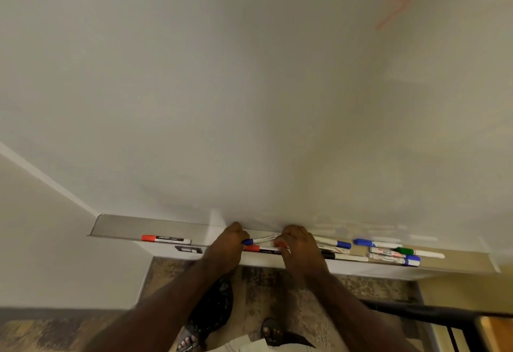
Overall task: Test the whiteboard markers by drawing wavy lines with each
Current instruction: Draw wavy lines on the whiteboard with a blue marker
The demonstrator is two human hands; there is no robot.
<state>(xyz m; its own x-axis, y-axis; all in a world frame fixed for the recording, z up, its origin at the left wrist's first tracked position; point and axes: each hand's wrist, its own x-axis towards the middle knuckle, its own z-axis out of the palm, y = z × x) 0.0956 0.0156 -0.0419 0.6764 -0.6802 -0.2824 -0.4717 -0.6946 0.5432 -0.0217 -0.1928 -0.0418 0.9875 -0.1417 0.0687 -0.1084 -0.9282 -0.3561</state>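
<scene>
Both hands are working at the tray (116, 228) under the whiteboard (249, 87). Left hand (226, 247) is curling round the capped end of a blue marker (259, 240), and right hand (298, 246) is gripping its other end, so both grips are holding that one marker just above the tray. Looks like a cap pull is coming, judging by the two-ended hold.

Handling guess: marker is light, stiff plastic, smooth and a bit slippery; cap probably snaps tight. Best hold is barrel in one hand, cap in the other, pulling straight apart.

Look: white barrel, blue cap, slim. A red-capped black marker (263, 249) is lying directly below it on the tray. More markers (388, 253) in blue, green, red and black are sitting in a loose cluster to the right. One red marker (166, 239) is lying alone, well apart on the left. A faint red squiggle (395, 7) is showing on the board, upper right.
</scene>
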